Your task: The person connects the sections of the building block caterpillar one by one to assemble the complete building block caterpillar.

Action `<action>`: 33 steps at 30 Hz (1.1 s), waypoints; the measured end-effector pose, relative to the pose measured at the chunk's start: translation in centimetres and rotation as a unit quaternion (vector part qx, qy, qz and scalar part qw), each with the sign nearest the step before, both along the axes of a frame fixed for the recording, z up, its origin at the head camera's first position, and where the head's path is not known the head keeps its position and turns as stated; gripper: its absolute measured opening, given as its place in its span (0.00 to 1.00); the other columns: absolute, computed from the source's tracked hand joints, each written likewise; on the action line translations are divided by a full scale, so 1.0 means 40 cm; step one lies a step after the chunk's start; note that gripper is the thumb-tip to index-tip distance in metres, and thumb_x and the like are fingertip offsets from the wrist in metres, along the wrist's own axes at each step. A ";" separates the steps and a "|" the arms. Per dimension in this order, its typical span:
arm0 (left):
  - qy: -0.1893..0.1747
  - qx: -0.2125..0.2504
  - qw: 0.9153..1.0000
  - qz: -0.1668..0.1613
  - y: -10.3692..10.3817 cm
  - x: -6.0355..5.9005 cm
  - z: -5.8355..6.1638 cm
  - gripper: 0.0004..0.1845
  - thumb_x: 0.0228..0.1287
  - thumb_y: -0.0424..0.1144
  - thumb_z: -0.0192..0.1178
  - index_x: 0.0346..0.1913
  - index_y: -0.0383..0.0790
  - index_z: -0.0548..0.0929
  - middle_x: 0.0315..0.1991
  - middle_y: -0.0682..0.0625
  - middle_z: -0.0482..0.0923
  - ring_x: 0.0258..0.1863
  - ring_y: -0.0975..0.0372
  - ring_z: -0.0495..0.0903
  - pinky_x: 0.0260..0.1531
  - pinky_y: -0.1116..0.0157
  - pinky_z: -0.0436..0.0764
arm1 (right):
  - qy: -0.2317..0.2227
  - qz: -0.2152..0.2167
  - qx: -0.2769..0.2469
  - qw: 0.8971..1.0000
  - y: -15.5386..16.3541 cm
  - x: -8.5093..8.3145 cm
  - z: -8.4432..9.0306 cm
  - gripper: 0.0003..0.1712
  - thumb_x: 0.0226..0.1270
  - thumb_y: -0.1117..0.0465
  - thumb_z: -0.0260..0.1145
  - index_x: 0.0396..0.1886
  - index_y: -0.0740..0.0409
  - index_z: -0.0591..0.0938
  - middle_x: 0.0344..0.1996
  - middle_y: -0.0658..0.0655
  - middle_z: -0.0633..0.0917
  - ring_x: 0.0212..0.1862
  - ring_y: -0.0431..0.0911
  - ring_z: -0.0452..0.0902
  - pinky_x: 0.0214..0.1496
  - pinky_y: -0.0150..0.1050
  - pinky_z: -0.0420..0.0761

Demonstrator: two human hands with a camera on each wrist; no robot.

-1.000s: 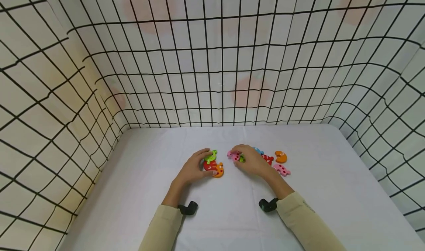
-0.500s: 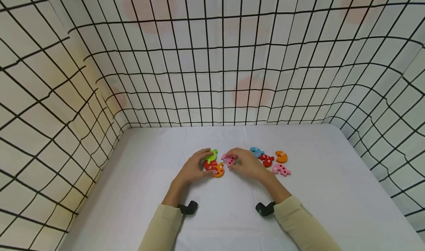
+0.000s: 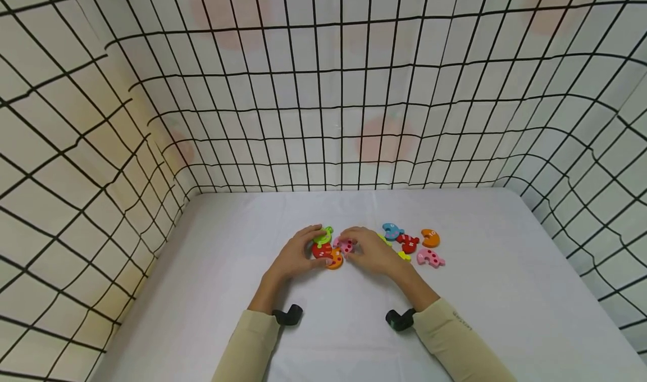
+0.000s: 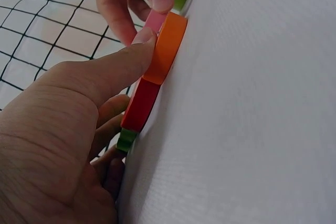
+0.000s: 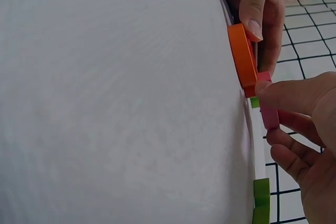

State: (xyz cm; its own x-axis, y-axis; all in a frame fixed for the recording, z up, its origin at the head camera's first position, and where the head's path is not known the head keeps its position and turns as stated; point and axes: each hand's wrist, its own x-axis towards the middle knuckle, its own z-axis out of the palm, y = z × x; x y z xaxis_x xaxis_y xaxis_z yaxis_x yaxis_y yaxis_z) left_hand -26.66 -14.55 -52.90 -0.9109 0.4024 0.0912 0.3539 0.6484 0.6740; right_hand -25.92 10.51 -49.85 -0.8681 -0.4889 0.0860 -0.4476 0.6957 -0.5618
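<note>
Pink, with darker dots, the puzzle piece is pinched between the thumb and fingertips of my right hand, right against the orange piece. The right wrist view shows the pink edge touching the orange one while my thumb lies curled over it. My left hand presses down on a joined row: its thumb lies along the orange piece and its curled fingers hold the red piece and the green piece behind it. In the left wrist view these three lie flat, edge to edge, on the white cloth.

To the right of my right hand, loose pieces lie near each other: a blue piece, a dark red piece, a yellow piece, another pink dotted piece and an orange crescent. Both forearms wear beige sleeves, each with a small black wrist mount. White sheets with a black grid wall in the table on three sides.
</note>
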 end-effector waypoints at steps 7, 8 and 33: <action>0.002 0.004 1.000 -0.004 -0.001 -0.002 -0.001 0.39 0.57 0.55 0.75 0.71 0.51 0.76 0.78 0.55 0.65 0.80 0.53 0.59 0.76 0.41 0.62 | 0.013 -0.002 0.041 0.999 -0.012 0.008 0.008 0.23 0.68 0.59 0.74 0.62 0.52 0.83 0.66 0.55 0.80 0.71 0.54 0.72 0.73 0.54 0.74; 0.002 0.006 1.000 -0.004 -0.001 -0.002 -0.001 0.39 0.57 0.55 0.75 0.71 0.50 0.77 0.78 0.55 0.65 0.80 0.53 0.59 0.76 0.41 0.62 | 0.014 -0.002 0.045 0.999 -0.014 0.008 0.009 0.23 0.68 0.59 0.74 0.62 0.52 0.83 0.66 0.55 0.80 0.71 0.54 0.72 0.73 0.54 0.75; 0.005 -0.015 1.000 -0.017 -0.001 -0.004 0.003 0.46 0.48 0.58 0.79 0.73 0.51 0.75 0.79 0.52 0.63 0.81 0.51 0.57 0.76 0.42 0.62 | -0.023 -0.010 0.004 1.000 -0.001 0.007 0.001 0.23 0.66 0.61 0.74 0.61 0.51 0.83 0.62 0.53 0.81 0.59 0.49 0.79 0.63 0.48 0.83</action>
